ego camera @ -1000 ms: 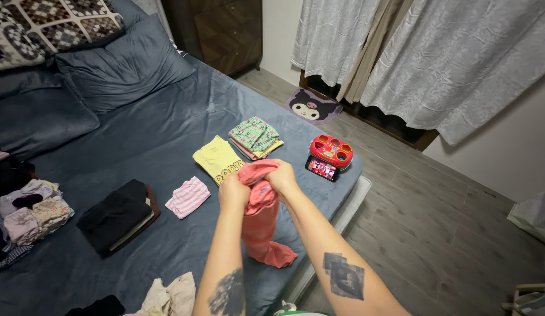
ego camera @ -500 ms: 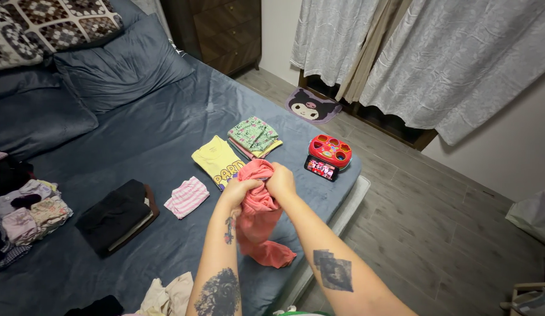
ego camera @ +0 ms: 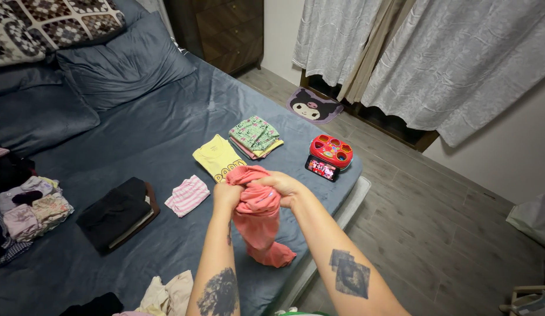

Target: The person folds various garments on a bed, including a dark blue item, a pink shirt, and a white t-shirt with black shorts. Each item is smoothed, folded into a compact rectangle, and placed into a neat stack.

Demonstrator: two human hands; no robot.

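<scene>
Both my hands grip a bunched coral-pink garment (ego camera: pixel 258 219) above the bed's near edge. My left hand (ego camera: pixel 227 193) clutches its top left, and my right hand (ego camera: pixel 282 186) clutches its top right. The cloth hangs down between my forearms, and its lower end rests on the dark blue bed sheet (ego camera: pixel 155 129). Just beyond my hands lies a folded yellow shirt (ego camera: pixel 217 157).
Folded clothes lie on the bed: a green patterned stack (ego camera: pixel 255 135), a pink striped piece (ego camera: pixel 188 195), a black pile (ego camera: pixel 115 213) and a mixed pile (ego camera: pixel 26 213) at left. A red toy (ego camera: pixel 331 149) and a phone (ego camera: pixel 322 168) sit near the bed corner. Loose beige cloth (ego camera: pixel 167 292) lies nearby.
My hands have worked along the pink garment's top, spreading slightly apart and lowering a little, and the bunched cloth now sits gathered between them.
</scene>
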